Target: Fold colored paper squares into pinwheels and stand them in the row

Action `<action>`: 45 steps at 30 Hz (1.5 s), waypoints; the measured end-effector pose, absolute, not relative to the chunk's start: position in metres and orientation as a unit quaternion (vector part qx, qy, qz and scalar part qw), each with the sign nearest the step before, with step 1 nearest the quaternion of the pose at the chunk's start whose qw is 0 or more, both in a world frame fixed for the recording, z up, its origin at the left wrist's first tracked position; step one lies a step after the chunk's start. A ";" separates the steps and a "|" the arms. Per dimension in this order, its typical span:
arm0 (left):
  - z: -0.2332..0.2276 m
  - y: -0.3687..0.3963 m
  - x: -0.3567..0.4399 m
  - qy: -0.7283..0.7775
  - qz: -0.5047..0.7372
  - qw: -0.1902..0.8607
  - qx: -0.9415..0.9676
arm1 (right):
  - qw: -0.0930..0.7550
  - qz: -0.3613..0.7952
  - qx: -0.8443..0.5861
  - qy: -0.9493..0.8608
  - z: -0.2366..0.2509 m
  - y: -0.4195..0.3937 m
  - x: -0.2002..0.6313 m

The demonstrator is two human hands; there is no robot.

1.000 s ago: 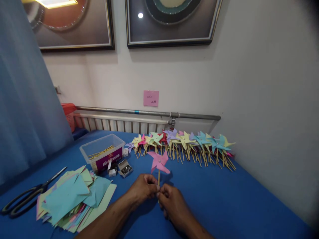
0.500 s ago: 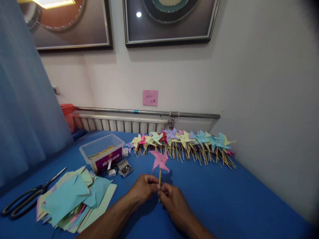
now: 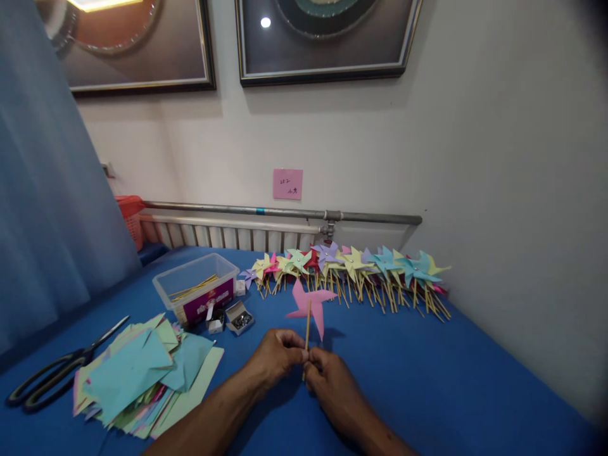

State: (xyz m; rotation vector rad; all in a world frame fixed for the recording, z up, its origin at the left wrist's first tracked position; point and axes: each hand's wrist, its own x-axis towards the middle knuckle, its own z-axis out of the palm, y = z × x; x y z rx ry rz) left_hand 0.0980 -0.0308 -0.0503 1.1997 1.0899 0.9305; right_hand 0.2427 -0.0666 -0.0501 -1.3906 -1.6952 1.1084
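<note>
Upright in front of me stands a pink paper pinwheel on a thin wooden stick, its back turned to me. My left hand pinches the stick from the left, below the paper blades. From the right, my right hand closes its fingers on the same stick, touching or nearly touching the left fingertips. The stick's lower end shows just under the fingers. Behind the pinwheel, a row of finished pinwheels in several colours lies along the back of the blue-covered table.
At the left lie a stack of cut coloured paper and black-handled scissors. A clear plastic box holds wooden sticks. Beside it are a small open box of metal fasteners and small white boxes. A metal rail runs along the wall.
The pinwheel has been turned about its stick, so its back now faces me instead of its pinned front. Both hands stay in nearly the same place, holding the stick.
</note>
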 end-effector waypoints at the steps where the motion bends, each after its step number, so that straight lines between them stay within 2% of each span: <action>1: -0.051 -0.031 0.098 0.472 0.401 0.593 0.515 | 0.333 0.425 -0.533 -0.652 -0.050 -0.066 0.243; 16: -0.055 -0.028 0.101 0.479 0.412 0.592 0.501 | 0.297 0.408 -0.525 -0.686 -0.045 -0.069 0.245; 45: -0.053 -0.030 0.103 0.485 0.416 0.594 0.490 | 0.341 0.371 -0.542 -0.672 -0.056 -0.060 0.247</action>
